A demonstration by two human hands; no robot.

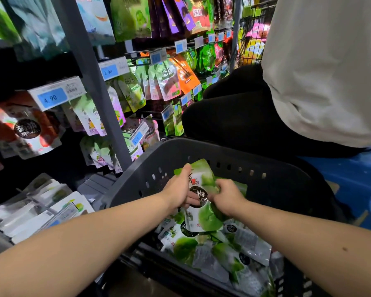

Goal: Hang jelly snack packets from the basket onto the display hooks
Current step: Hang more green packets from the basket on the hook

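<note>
Green jelly packet [204, 179] is pinched by left hand [179, 189] and right hand [228, 198], both grips curled, over basket [234, 153].

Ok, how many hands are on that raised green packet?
2, both on the green packet: left hand at its left edge, right hand at its right, over the basket.

Held packet [201, 194]: green and white, black round label. Basket [180, 151]: dark grey, perforated. Price tags [51, 97]: blue on white. Hanging pouch [185, 76]: orange.
</note>
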